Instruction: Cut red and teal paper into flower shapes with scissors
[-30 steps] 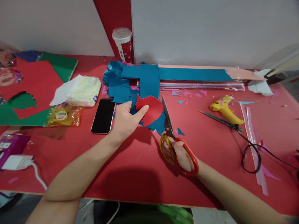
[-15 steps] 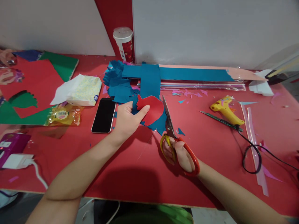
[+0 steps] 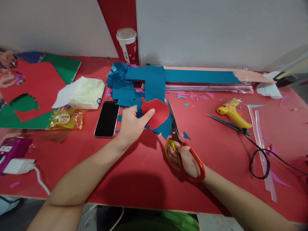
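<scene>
My left hand [image 3: 133, 123] pinches a rounded red paper cutout [image 3: 158, 114] on top of blue paper [image 3: 164, 129], thumb pressed on the red face. The blue sheet sticks out past the red edge below and to the right. In my right hand [image 3: 187, 160] are scissors [image 3: 175, 128] with one yellow and one red handle loop. Their blades point away from me, right beside the papers' right edge. Whether the blades have blue paper between them I cannot tell. A small blue scrap [image 3: 186, 135] lies just right of the scissors.
A phone [image 3: 107, 119] lies left of my left hand. Blue paper strips [image 3: 199, 76] and a lidded cup [image 3: 127, 45] are at the back. On the right are a yellow glue gun [image 3: 234, 114], a green-handled pointed tool [image 3: 227, 123] and a looped black cable [image 3: 251, 165].
The red cutout and blue paper have shifted very slightly to the right with my left hand. The scissors stay almost where they were.
</scene>
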A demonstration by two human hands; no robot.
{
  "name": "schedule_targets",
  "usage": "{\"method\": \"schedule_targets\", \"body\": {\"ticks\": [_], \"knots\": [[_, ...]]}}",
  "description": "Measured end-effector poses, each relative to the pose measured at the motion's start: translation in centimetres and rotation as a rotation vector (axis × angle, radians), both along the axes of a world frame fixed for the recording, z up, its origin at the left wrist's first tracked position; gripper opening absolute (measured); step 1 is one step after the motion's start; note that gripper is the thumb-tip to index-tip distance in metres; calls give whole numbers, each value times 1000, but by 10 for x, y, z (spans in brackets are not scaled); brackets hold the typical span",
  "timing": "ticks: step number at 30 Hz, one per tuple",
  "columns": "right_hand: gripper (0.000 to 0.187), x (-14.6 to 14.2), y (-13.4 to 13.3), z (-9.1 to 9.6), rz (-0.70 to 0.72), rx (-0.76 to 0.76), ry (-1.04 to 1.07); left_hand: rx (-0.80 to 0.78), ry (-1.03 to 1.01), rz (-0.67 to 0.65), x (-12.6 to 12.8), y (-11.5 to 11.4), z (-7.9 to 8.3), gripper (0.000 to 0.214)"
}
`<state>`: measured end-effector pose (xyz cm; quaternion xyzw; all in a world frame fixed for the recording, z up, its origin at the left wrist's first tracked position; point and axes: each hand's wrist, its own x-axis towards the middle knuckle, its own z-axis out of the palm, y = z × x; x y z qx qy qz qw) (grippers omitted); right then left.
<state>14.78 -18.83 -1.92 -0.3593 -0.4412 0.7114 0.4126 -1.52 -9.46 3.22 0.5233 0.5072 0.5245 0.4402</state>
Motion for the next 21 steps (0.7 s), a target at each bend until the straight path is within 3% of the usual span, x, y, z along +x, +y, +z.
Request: {"method": "schedule_targets", "body": {"ticks": [8, 13, 17, 21], "knots": [[55, -3, 1, 5, -9, -9, 8, -26, -37, -2, 0, 0, -2, 20], [55, -3, 1, 7, -8, -129, -5, -21, -34, -18, 0, 0, -4, 20], [54, -6, 4, 5, -129, -131, 52, -30, -9, -15, 1, 0, -4, 20], [48, -7, 12, 10, -247, -85, 16, -28, 46, -109, 2, -2, -4, 22]]}}
